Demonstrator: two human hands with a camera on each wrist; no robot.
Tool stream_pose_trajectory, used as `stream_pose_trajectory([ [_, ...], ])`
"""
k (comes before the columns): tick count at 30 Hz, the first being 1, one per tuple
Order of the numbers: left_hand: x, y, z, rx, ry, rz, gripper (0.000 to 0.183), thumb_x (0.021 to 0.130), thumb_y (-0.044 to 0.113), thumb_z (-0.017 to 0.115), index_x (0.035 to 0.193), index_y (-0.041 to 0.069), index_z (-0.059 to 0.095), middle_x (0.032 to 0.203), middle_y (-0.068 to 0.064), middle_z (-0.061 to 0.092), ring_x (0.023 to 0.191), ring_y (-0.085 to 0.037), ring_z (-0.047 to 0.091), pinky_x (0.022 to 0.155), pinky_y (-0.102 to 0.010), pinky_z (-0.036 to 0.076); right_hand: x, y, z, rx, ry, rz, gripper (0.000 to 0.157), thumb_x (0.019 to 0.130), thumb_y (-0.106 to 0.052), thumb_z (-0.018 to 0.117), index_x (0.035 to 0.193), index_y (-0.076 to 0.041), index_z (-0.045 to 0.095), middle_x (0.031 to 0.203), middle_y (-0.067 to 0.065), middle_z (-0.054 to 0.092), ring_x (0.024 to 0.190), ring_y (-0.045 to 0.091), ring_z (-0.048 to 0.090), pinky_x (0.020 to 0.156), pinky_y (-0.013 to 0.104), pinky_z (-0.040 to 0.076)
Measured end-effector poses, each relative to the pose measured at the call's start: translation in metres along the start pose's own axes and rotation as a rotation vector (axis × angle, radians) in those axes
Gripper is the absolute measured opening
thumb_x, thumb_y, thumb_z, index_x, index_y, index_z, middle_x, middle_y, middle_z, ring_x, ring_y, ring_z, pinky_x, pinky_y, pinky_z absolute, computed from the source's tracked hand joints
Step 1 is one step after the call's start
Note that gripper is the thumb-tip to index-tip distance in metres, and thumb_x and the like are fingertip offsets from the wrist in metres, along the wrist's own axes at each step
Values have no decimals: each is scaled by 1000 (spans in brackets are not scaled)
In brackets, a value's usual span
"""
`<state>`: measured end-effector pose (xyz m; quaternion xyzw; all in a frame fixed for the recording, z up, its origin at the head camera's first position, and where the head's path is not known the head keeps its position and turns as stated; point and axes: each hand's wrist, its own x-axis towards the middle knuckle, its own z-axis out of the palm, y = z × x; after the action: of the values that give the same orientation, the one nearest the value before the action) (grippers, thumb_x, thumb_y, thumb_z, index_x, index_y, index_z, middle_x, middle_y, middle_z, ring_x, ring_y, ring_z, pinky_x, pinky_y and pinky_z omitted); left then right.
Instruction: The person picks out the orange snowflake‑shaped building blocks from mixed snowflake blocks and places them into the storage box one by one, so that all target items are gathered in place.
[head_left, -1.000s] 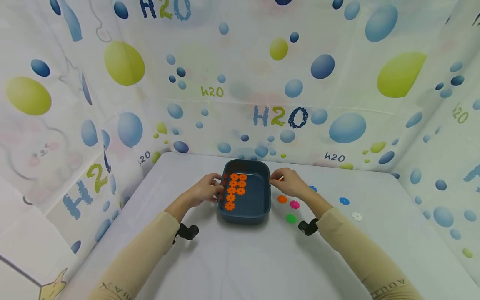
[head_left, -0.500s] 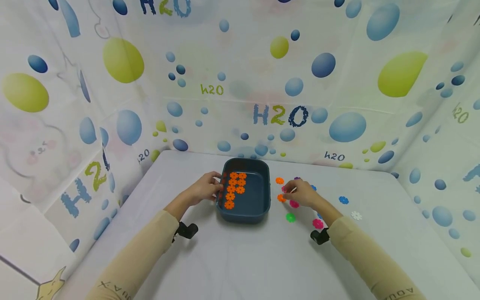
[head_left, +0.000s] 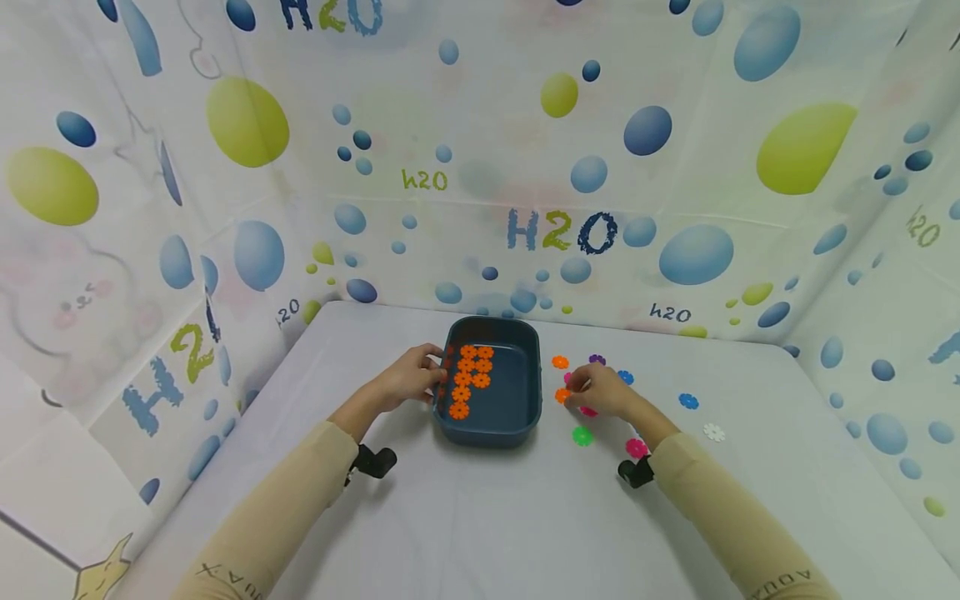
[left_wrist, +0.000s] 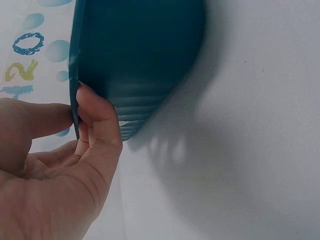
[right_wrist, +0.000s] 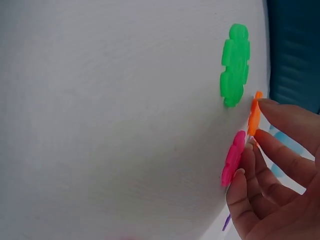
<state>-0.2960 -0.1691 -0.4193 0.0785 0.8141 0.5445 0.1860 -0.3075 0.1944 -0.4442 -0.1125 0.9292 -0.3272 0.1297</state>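
A dark blue-green rectangular bin [head_left: 519, 392] stands on the white-covered table. Several orange flower-shaped plastic discs [head_left: 460, 410] lie inside it, along its left part. My left hand [head_left: 408, 377] pinches the bin's left rim; in the left wrist view the thumb is outside the thin wall [left_wrist: 75, 60] and the fingers lie on the other face. Right of the bin, my right hand [head_left: 606, 392] has thumb and index finger at opposite edges of an orange flower disc [right_wrist: 254, 115] at the tabletop. A pink flower disc [right_wrist: 233, 159] sits by its other fingers.
Around my right hand lie a green disc [head_left: 582, 436], another orange disc [head_left: 560, 362], a purple one [head_left: 597, 359] and a second pink one [head_left: 637, 448]. Farther right are a blue disc [head_left: 688, 402] and a white disc [head_left: 714, 432]. A patterned curtain [head_left: 480, 208] rises behind the table.
My right hand has moved from beside the bin's right rim rightward and nearer to me, down to the orange disc. The left hand stays on the left rim.
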Motion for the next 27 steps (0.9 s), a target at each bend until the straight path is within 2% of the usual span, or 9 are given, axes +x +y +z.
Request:
stream_pose_trajectory([
  [9,-1,1,0,-1,0,2,45,108,6,47,149,-6,34,109,-22,56,89,-27,61,72,-34,59,4,2,0,12,34,7,23,90,-12,78,109,-1,69,99,9,67,90,24,59,81,32,54],
  [17,0,1,0,-3,-6,6,45,108,6,47,149,-6,34,104,-18,56,88,-25,60,72,-34,59,-2,-1,-3,80,88,-49,11,94,-8,71,103,0,70,94,9,69,84,23,62,73,28,54],
  [27,-1,2,0,-11,-8,-9,45,108,6,47,149,-6,34,106,-19,56,87,-27,61,72,-34,59,-13,-17,-14,222,62,-103,14,97,-7,68,107,3,69,94,13,72,90,39,68,77,34,58],
])
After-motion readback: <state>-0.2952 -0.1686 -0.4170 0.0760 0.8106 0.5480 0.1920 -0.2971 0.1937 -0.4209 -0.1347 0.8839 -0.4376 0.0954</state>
